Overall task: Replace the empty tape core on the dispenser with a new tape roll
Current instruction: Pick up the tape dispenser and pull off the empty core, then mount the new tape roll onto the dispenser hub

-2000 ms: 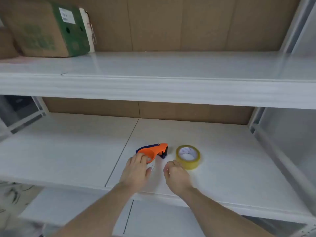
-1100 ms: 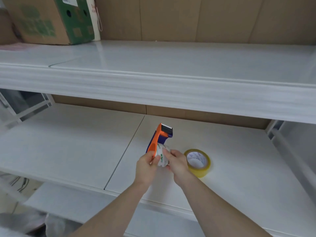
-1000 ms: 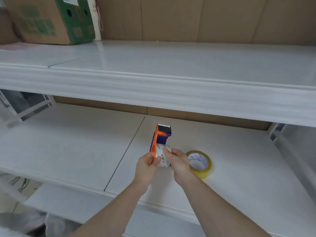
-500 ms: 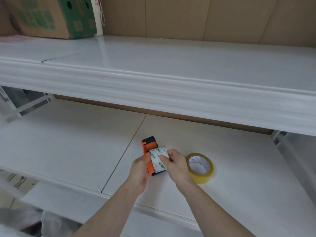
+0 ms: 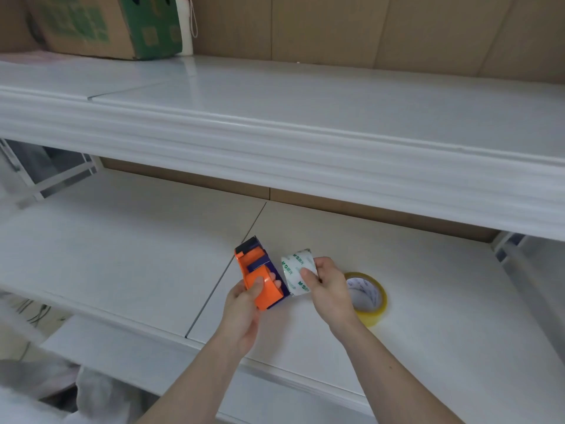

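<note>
My left hand (image 5: 244, 313) grips the orange and dark blue tape dispenser (image 5: 260, 275) above the lower shelf, its cutter end pointing away from me. My right hand (image 5: 328, 290) holds the empty white tape core (image 5: 297, 272) with green print, just to the right of the dispenser and apart from its hub. The new yellowish tape roll (image 5: 368, 298) lies flat on the shelf, partly hidden behind my right wrist.
The white lower shelf (image 5: 122, 255) has a seam running under the dispenser. The upper shelf's thick front edge (image 5: 275, 154) overhangs above my hands. A brown and green cardboard box (image 5: 107, 26) stands at the upper shelf's back left.
Both hands picked up the dispenser from the shelf. My right hand has pulled the white core off it to the right, while the left turned the dispenser flatter.
</note>
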